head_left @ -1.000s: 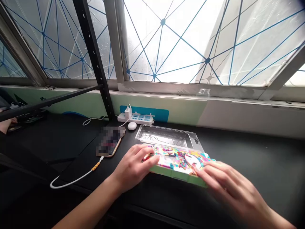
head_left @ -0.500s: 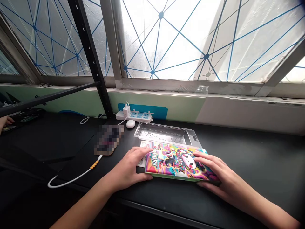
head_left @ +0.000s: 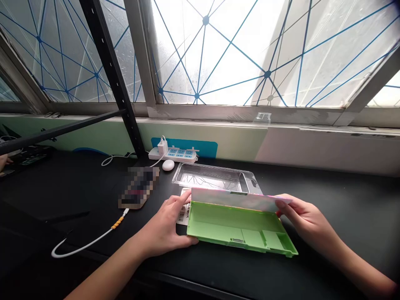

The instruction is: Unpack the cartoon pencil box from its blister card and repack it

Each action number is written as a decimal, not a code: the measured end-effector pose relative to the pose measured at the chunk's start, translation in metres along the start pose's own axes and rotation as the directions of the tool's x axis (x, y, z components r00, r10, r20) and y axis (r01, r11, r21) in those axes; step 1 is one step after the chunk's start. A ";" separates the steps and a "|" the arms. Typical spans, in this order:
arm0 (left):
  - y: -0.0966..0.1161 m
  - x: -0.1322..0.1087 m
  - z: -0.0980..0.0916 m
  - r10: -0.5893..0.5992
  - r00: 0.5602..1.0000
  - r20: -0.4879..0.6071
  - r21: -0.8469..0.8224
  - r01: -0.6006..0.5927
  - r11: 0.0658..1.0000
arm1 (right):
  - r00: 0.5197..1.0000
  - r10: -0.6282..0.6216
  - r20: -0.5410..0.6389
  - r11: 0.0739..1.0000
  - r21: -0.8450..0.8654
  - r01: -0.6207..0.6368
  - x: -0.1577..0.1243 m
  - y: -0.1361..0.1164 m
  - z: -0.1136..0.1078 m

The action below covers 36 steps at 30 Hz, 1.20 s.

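Note:
A pencil case (head_left: 225, 221) with a green inside lies open on the black table, its pale lid (head_left: 231, 199) raised along the far side. Compartments show at its right end, and nothing is seen inside. My left hand (head_left: 168, 225) grips the case's left end, thumb at the near corner and fingers at the back corner. My right hand (head_left: 300, 212) pinches the right end of the lid between thumb and fingers. Behind the case lies a clear plastic tray (head_left: 215, 177). A white card with a barcode (head_left: 183, 214) sticks out beside my left fingers.
A blurred phone (head_left: 139, 187) with a white cable (head_left: 90, 244) lies left on the table. Behind it are a white round case (head_left: 168, 165) and a power strip (head_left: 178, 155). A black metal frame (head_left: 114, 79) rises at left. Another person's hand (head_left: 3, 161) shows at the far left edge.
The case's colourful lid has been swung up and back, baring the green inside. My right hand has gone from lying on the lid to pinching its right end. My left hand stays at the left end.

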<state>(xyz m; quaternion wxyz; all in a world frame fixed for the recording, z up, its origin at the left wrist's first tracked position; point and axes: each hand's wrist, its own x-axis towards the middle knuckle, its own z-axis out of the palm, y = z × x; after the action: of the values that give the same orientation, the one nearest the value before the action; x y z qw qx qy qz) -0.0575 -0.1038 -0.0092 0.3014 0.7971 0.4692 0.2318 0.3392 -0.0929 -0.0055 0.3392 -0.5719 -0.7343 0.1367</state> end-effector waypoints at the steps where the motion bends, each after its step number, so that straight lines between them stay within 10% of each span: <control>1: 0.001 0.000 0.000 -0.004 1.000 0.003 0.001 0.004 1.000 | 0.999 0.032 0.000 0.999 0.030 -0.032 -0.001 0.002 0.000; 10: 0.003 0.001 -0.005 -0.036 0.998 -0.042 -0.010 0.035 0.999 | 0.954 -0.204 0.220 0.975 0.135 0.177 -0.032 0.024 -0.004; 21: 0.004 0.010 0.003 0.040 0.999 -0.004 0.161 -0.039 0.986 | 0.976 -0.021 0.216 1.000 0.014 0.018 -0.017 -0.007 0.004; 36: -0.001 0.011 0.007 0.001 0.998 -0.065 0.222 0.014 0.975 | 0.951 -0.095 0.293 0.778 -0.575 0.255 -0.006 -0.022 -0.002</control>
<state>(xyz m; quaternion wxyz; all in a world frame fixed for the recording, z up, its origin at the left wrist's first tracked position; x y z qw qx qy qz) -0.0484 -0.0951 -0.0142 0.1960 0.8163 0.5042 0.2025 0.3245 -0.1061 0.0070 0.0551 -0.5573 -0.8257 -0.0677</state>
